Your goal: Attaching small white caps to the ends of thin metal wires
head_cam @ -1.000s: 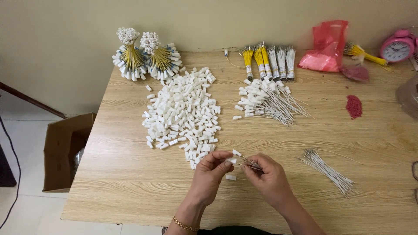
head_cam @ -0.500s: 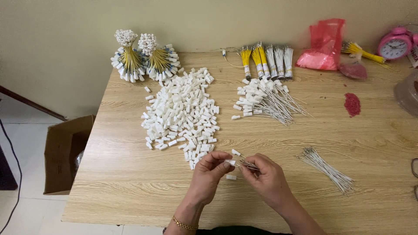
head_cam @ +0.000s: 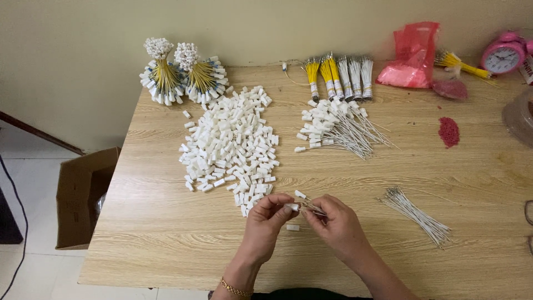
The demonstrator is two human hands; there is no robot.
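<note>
My left hand pinches a small white plastic connector between thumb and fingers. My right hand grips a thin white wire whose end meets that connector. Both hands hover over the wooden table near its front edge. Just beyond them spreads a big pile of white connectors. Two loose connectors lie close to my fingers, one above and one below.
A heap of wires fitted with connectors lies at centre back; loose white wires lie at right. Bundled yellow and white wires, two round bundles, a pink bag, red bits and a pink clock stand behind. A cardboard box sits on the floor.
None of the things on the table has shifted; my hands stay together in the same spot, fingers working the connector and wire slightly.
</note>
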